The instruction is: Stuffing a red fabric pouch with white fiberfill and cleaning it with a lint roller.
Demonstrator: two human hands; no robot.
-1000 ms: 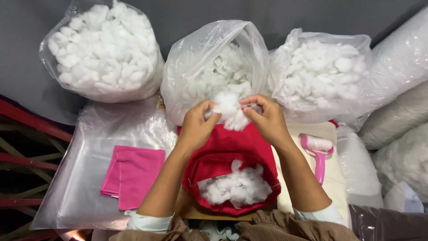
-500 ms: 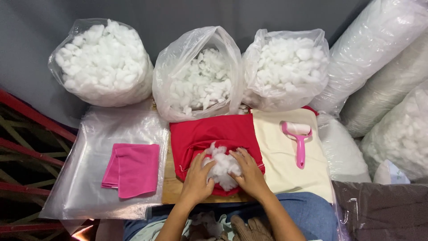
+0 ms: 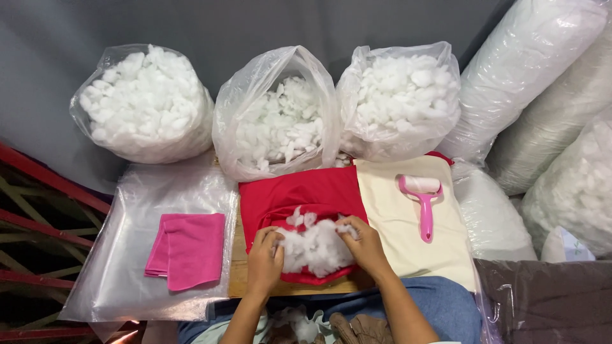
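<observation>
Both hands press into the white stuffing [image 3: 315, 245] at the mouth of the red cover [image 3: 299, 194]: left hand [image 3: 264, 258] grips its left edge, right hand [image 3: 363, 245] its right. The cover stretches away toward the middle bag [image 3: 274, 121].

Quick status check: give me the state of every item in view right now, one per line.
Red fabric cover: open, partly stuffed.
White stuffing: bulging from the cover's opening.
Left hand: pressing on the stuffing.
Right hand: pressing on the stuffing.
Left bag: open, full.
Middle bag: open, part full.
Right bag: open, full.
Pink cloth: folded, flat.
Lint roller: lying flat on cream fabric.
</observation>
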